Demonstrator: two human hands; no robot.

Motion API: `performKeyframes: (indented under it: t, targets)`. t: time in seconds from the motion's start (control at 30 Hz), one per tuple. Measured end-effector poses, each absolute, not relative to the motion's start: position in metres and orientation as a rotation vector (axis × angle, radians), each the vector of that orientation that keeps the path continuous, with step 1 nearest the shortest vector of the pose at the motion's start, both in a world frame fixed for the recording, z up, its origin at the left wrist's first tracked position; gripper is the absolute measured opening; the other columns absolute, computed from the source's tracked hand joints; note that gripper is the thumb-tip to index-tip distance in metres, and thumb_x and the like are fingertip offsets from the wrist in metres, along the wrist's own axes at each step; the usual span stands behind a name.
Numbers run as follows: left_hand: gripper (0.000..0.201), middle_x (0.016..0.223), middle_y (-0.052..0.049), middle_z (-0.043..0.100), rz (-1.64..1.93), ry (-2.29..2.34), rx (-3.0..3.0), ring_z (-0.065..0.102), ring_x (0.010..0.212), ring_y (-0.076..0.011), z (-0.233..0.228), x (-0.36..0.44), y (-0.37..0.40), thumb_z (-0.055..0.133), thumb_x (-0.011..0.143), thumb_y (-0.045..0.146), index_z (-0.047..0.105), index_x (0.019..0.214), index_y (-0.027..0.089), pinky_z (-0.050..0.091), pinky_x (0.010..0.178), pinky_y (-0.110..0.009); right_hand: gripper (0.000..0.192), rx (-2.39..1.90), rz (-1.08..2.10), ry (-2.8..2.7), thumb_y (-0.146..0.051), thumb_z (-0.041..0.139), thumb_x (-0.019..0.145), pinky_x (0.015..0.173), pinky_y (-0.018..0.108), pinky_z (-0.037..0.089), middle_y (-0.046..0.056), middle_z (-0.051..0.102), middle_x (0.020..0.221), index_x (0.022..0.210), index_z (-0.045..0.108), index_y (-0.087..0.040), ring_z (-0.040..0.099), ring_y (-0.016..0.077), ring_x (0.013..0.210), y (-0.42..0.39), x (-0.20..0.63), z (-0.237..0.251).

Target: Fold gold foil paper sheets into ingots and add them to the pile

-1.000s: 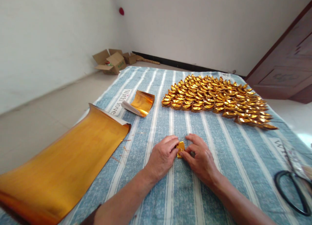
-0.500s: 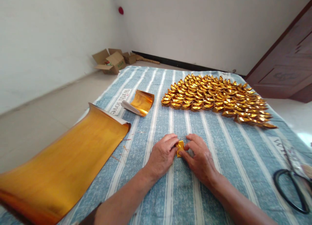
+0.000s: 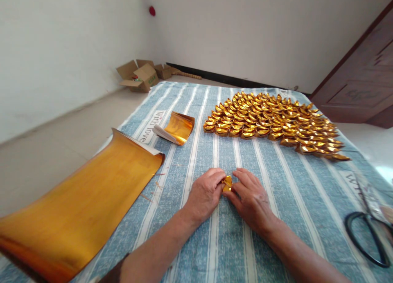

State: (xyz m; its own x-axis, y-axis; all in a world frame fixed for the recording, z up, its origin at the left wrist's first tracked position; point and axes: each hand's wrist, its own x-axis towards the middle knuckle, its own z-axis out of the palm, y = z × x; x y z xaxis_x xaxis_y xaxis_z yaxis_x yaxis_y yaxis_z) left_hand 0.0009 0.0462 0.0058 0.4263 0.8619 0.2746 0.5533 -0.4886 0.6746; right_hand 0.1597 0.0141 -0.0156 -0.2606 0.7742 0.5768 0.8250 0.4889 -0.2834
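Observation:
My left hand (image 3: 205,194) and my right hand (image 3: 250,197) meet on the blue striped cloth (image 3: 221,242), both pinching a small folded piece of gold foil paper (image 3: 227,183) between their fingertips. The paper is mostly hidden by my fingers. Beyond my hands lies a wide spread of several finished gold paper ingots (image 3: 273,121) in rows. A small stack of gold foil squares (image 3: 175,129), curled up at one edge, lies to the left of the ingots.
A large curled gold foil sheet (image 3: 76,209) lies at the cloth's left edge. Black-handled scissors (image 3: 367,236) rest at the right edge. Open cardboard boxes (image 3: 139,76) stand in the far corner of the floor. A brown door (image 3: 362,78) is at right.
My hands have closed tighter around the small gold piece, the fingers pressing it together. Nothing else has moved.

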Motion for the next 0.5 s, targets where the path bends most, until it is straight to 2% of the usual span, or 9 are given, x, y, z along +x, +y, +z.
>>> performKeyframes:
  t: [0.13, 0.5]
  targets:
    - [0.027, 0.101, -0.005, 0.067, 0.824, 1.204, 2.184, 0.064, 0.095, -0.0186, 0.0059, 0.0012, 0.0463, 0.058, 0.076, -0.002, 0.065, 0.094, 0.017, 0.053, 0.087, -0.032, 0.022, -1.347, -0.078, -2.078, -0.031, 0.057, 0.090, 0.089, 0.048, 0.050, 0.014, 0.066, 0.104, 0.076, 0.065, -0.016, 0.057, 0.0310, 0.110, 0.0147, 0.1601, -0.0158]
    - [0.028, 0.099, -0.004, 0.067, 0.803, 1.238, 2.140, 0.064, 0.092, -0.0173, 0.0076, 0.0019, 0.0469, 0.058, 0.075, -0.002, 0.066, 0.094, 0.018, 0.052, 0.086, -0.031, 0.018, -1.376, -0.051, -2.100, -0.033, 0.064, 0.084, 0.088, 0.047, 0.047, 0.013, 0.066, 0.101, 0.075, 0.064, -0.017, 0.056, 0.0308, 0.109, 0.0164, 0.1571, -0.0141]
